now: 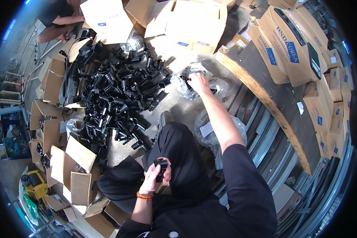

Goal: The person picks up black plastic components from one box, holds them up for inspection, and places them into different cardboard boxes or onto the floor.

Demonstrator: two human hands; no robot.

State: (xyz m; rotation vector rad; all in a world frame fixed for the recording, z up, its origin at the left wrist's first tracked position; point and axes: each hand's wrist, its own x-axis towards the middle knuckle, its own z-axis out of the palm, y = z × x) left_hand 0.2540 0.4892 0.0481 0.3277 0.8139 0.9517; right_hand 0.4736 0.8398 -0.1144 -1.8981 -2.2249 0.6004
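Observation:
My left hand (150,178) is closed round a black tube-like fitting (161,169), held above my lap. An orange beaded band circles that wrist. My right arm stretches forward, and my right hand (198,82) is at the mouth of a clear plastic bag (181,84) with dark pieces inside. Its fingers curl down into the bag, so what they grip is hidden. A large heap of similar black fittings (117,89) covers the floor to the left, in front of my bent leg.
Beside my right arm lies another clear plastic bag (210,137) with a white label. A long wooden plank (265,101) and metal profiles (261,131) lie to the right. Cardboard boxes (81,186) stand on the left, with more boxes (202,27) ahead. Another person (59,23) crouches at the far left.

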